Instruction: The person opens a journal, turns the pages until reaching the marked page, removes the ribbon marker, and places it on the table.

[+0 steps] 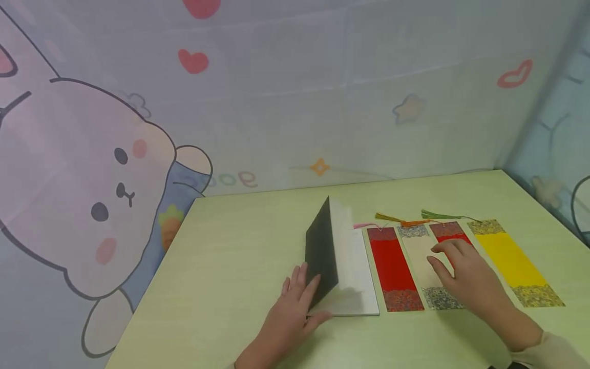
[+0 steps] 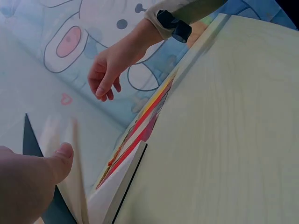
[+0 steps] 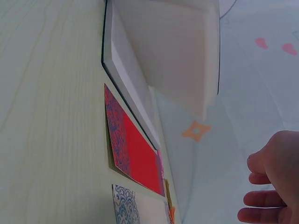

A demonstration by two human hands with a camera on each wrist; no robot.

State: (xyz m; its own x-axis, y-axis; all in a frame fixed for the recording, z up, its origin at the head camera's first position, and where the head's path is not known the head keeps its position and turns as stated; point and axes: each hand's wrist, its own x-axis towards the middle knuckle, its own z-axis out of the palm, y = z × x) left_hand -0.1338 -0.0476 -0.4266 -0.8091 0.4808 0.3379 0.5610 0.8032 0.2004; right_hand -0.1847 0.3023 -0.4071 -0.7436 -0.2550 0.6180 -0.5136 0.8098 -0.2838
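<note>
A notebook (image 1: pixel 358 297) with a dark cover (image 1: pixel 320 246) stands partly open on the table, its cover and some blurred pages (image 1: pixel 342 241) raised. My left hand (image 1: pixel 290 310) rests its extended fingers against the outside of that cover, with the thumb out near the notebook's lower edge. To the right lie bookmarks: a red one (image 1: pixel 396 264), a cream one (image 1: pixel 421 261), a second red one (image 1: pixel 449 229) and a yellow one (image 1: pixel 513 256). Above the cream and second red bookmarks hovers my right hand (image 1: pixel 470 279), fingers loosely bent, holding nothing; it hides part of both.
Tassels in pink (image 1: pixel 364 225), olive (image 1: pixel 387 218), orange (image 1: pixel 415 223) and green (image 1: pixel 440 214) lie at the bookmarks' far ends. A printed cloth (image 1: pixel 286 113) hangs behind the table (image 1: pixel 230 256). A dark cable (image 1: pixel 573 205) shows at the far right.
</note>
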